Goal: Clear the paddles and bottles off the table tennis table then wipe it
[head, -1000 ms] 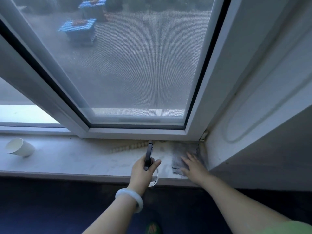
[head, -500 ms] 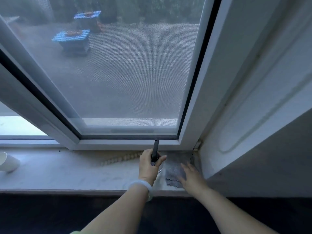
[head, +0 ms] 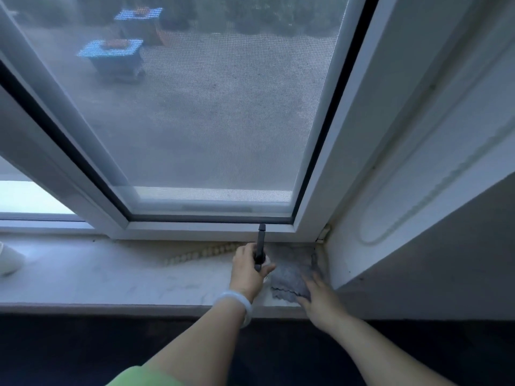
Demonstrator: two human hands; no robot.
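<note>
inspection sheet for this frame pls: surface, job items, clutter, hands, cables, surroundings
Surface: pale windowsill, scuffed and stained.
Job's things: grey cloth flat on the sill by the right corner; no paddles, bottles or table tennis table seen.
Clutter: string of beads along the back of the sill; white cup on its side at the left edge.
Hands: left hand grips a dark slim object, white bangle on the wrist; right hand rests on the cloth, fingers fairly straight.
Cables: nothing seen.
Surroundings: white window frame with a mesh screen; a paved yard outside.
</note>
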